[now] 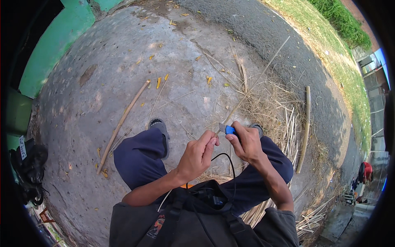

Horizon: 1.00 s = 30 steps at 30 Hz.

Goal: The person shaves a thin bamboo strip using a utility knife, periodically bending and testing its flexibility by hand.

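Observation:
In front of my body, my right hand (248,143) is closed round a blue-handled cutter knife (230,130). Its short metal blade points left, against or very close to a long thin strip (263,74), which looks like split bamboo or cane. My left hand (197,153) is closed in a pinch on the near end of that strip, just left of the blade. From there the strip runs away to the far right, over the loose shavings. The fingers cover its near tip. Both hands are between my bent knees, almost touching each other.
Curly shavings (269,101) and a pile of pale strips (291,133) lie to the right. One thick stick (123,121) lies left on the concrete, another (305,129) right. A black cable (231,162) loops below my hands. A motorcycle part (33,168) stands far left.

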### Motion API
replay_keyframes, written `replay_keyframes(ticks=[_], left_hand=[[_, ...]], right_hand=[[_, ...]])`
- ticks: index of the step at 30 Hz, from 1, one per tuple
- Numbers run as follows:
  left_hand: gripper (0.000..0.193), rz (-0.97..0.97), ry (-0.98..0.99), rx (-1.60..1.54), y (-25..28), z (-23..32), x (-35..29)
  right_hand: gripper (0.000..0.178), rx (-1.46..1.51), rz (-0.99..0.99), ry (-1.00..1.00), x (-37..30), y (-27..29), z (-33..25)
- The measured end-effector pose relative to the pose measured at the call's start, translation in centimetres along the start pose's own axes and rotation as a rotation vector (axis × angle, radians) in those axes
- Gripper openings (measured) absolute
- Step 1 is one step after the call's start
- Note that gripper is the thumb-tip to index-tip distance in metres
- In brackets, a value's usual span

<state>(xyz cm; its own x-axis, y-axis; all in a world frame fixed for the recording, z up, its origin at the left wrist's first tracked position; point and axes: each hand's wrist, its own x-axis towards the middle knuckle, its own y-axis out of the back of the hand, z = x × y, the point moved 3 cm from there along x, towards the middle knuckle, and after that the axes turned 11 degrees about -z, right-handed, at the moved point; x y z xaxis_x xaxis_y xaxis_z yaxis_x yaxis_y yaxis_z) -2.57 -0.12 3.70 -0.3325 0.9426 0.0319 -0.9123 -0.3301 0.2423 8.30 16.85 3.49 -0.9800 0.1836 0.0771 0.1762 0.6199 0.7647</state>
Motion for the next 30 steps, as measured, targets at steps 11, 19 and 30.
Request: replay_keyframes(ticks=[11, 19, 30], left_hand=[[0.011, 0.141, -0.129, 0.098, -0.3, 0.2, -0.4], [0.011, 0.129, -0.122, 0.125, -0.3, 0.4, -0.8], [0.013, 0.164, -0.143, 0.095, 0.2, 1.4, -0.2]], right_hand=[[0.038, -0.095, 0.049, -0.010, 0.4, 0.0, -0.3], [0.039, -0.165, 0.116, -0.013, 0.6, 0.9, -0.3], [0.038, -0.302, 0.236, 0.011, 1.4, 2.1, -1.0]])
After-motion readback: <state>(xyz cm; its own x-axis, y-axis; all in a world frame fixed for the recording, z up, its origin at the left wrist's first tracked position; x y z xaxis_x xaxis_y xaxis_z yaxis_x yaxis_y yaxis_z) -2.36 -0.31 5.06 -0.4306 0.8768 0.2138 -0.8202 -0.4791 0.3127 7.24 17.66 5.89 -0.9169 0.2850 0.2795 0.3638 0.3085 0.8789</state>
